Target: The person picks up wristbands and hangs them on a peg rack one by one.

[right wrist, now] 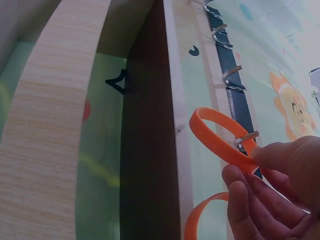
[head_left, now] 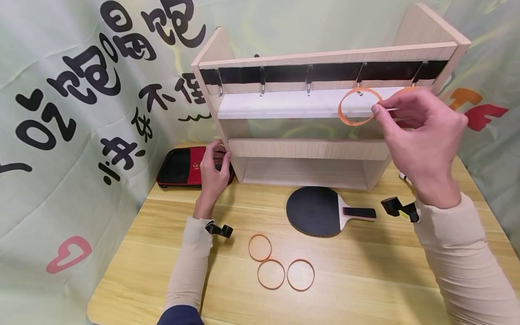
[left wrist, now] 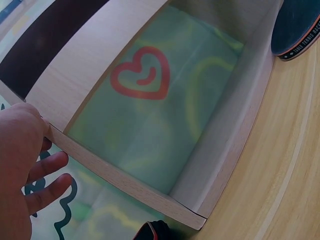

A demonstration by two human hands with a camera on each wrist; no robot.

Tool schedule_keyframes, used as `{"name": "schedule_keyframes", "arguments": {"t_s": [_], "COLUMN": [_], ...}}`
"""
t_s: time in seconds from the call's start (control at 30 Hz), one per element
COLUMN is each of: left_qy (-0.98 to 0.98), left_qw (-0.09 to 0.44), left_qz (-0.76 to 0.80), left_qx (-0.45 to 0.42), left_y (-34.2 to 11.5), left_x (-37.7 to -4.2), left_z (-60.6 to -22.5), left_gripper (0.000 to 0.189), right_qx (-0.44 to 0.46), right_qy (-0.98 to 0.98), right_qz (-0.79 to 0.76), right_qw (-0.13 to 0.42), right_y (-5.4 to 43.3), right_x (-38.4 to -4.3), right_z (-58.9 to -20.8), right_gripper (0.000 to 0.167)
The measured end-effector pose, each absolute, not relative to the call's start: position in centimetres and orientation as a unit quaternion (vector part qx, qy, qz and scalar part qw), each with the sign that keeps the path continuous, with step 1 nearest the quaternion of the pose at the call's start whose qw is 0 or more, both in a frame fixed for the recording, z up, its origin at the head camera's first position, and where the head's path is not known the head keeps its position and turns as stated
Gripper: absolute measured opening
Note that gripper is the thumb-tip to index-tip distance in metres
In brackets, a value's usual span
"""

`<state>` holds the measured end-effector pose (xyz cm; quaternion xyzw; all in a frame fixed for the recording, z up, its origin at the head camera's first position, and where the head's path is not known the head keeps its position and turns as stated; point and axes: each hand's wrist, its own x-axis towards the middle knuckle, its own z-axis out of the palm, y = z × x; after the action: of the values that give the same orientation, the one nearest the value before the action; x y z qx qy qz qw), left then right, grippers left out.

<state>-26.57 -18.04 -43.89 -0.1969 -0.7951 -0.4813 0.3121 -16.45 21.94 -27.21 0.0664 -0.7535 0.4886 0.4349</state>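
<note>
My right hand (head_left: 424, 131) pinches an orange ring (head_left: 345, 118) between thumb and fingers, in front of the wooden rack (head_left: 308, 149). In the right wrist view, a metal hook (right wrist: 247, 136) on the rack's black strip overlaps the far side of that ring (right wrist: 215, 142). Behind the right hand is a second orange ring (right wrist: 192, 222), partly hidden, by the rightmost hook. My left hand (head_left: 215, 169) rests against the rack's left side panel (left wrist: 120, 172), its visible fingers loosely bent on the outer side. Three more orange rings (head_left: 271, 287) lie on the table.
A table tennis paddle (head_left: 313, 212) lies before the rack. Behind the left hand sits a red and black tray (head_left: 174, 167). Several metal hooks (head_left: 262, 88) line the black strip (head_left: 284, 74). A printed cloth (head_left: 81, 180) hangs behind the wooden table (head_left: 345, 289).
</note>
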Motion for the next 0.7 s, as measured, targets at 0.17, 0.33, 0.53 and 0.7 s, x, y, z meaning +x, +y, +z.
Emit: {"name": "schedule_keyframes", "arguments": {"t_s": [0.17, 0.33, 0.53, 0.7], "left_qy": [-0.791, -0.794, -0.799, -0.797], "left_qw": [0.319, 0.323, 0.322, 0.324], "left_qz": [-0.485, -0.481, -0.476, -0.476], "left_qx": [-0.194, -0.185, -0.177, -0.183], "left_y": [-17.9, -17.6, -17.5, -17.5], "left_x": [-26.6, -26.6, -26.5, -26.5], "left_z": [-43.8, -43.8, -43.7, -43.8], "left_gripper": [0.038, 0.038, 0.037, 0.038], "right_qx": [0.053, 0.042, 0.035, 0.033], "right_qy": [-0.766, -0.782, -0.797, -0.806], "right_qz": [0.472, 0.459, 0.444, 0.434], "right_qw": [0.433, 0.419, 0.408, 0.400], "right_y": [21.9, 22.1, 22.2, 22.3], "right_x": [-16.2, -15.8, -15.7, -15.6], "right_z": [-27.9, -28.6, -29.5, -30.3], "right_gripper": [0.024, 0.025, 0.022, 0.020]}}
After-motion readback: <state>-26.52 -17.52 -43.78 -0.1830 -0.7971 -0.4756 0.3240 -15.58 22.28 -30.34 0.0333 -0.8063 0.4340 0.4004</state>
